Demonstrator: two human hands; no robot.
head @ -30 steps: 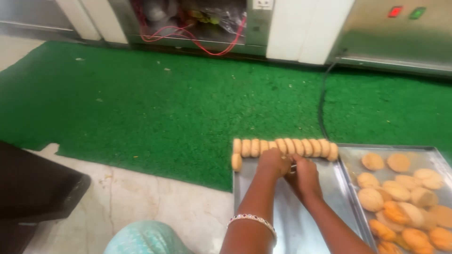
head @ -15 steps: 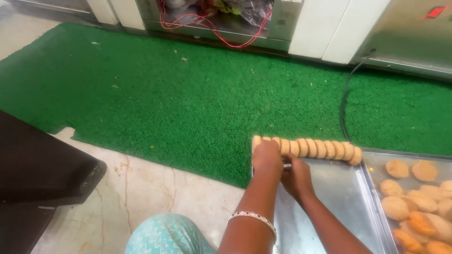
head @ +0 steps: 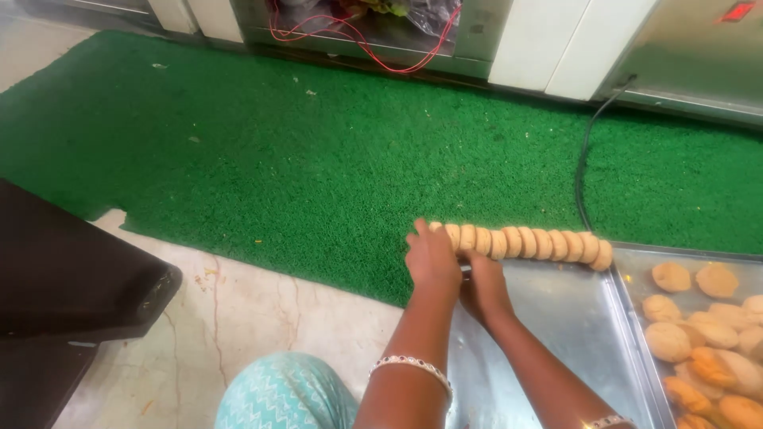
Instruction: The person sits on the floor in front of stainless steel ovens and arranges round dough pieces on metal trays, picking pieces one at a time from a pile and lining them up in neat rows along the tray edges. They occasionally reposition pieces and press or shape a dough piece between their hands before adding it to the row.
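Observation:
A row of round tan biscuits (head: 528, 243) stands on edge along the far rim of a bare metal tray (head: 556, 318). My left hand (head: 433, 258), with a beaded bracelet on its wrist, is cupped over the left end of the row, fingers together against the end biscuits. My right hand (head: 485, 290) lies just behind it, low on the tray under the row. The left hand partly hides it, so I cannot see whether it holds anything.
A second metal tray (head: 629, 318) at the right holds several loose biscuits (head: 715, 342). Green turf matting (head: 318, 159) covers the floor beyond, crossed by a black cable (head: 584, 175). A black object (head: 63, 294) sits at the left. My teal-clad knee (head: 286, 393) is below.
The view has swung left and down, so the trays sit further right. A single biscuit that lay below the row's left end is no longer visible. Both hands have shifted to the row's left end.

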